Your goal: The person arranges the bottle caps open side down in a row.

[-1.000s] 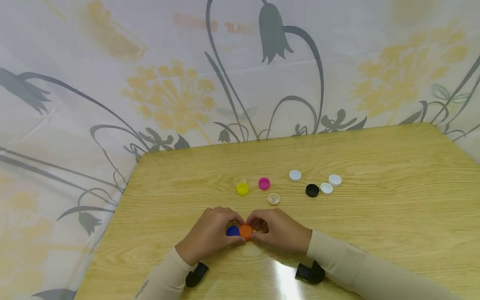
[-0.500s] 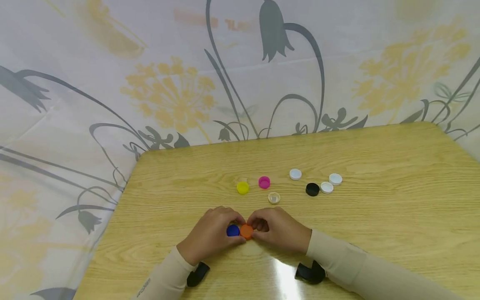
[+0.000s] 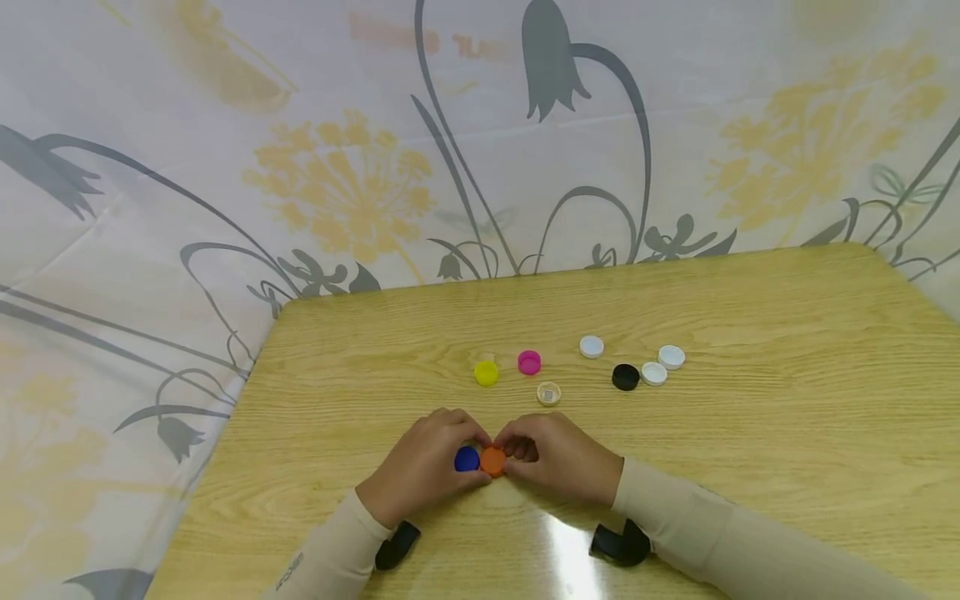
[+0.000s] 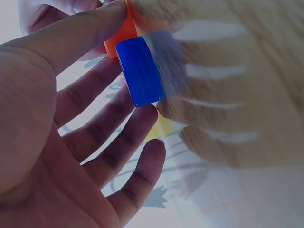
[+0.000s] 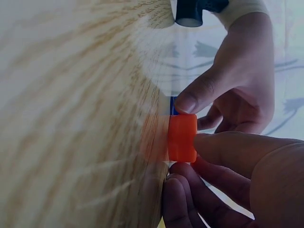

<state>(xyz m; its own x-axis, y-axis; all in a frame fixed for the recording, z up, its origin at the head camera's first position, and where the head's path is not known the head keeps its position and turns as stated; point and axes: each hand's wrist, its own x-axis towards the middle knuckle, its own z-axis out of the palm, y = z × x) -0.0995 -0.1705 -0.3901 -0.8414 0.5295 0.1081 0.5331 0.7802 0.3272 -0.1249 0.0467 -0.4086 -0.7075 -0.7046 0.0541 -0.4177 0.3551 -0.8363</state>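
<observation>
A blue bottle cap (image 3: pixel 467 459) and an orange bottle cap (image 3: pixel 492 461) sit side by side on the wooden table, close against each other. My left hand (image 3: pixel 424 460) curves round the blue cap, and its thumb and index fingertip grip the sides of the orange one. From the right, my right hand (image 3: pixel 564 461) pinches the same orange cap between thumb and fingers. In the left wrist view the blue cap (image 4: pixel 139 71) stands in front of the left fingers, whose other tips spread loosely. The orange cap (image 5: pixel 182 138) shows its side in the right wrist view.
Beyond the hands lie a yellow cap (image 3: pixel 486 373), a pink cap (image 3: pixel 529 362) and a pale beige cap (image 3: pixel 548 394). Farther right are a black cap (image 3: pixel 626 377) and several white caps (image 3: pixel 654 373). A flowered cloth (image 3: pixel 480 150) hangs behind the table (image 3: pixel 787 350).
</observation>
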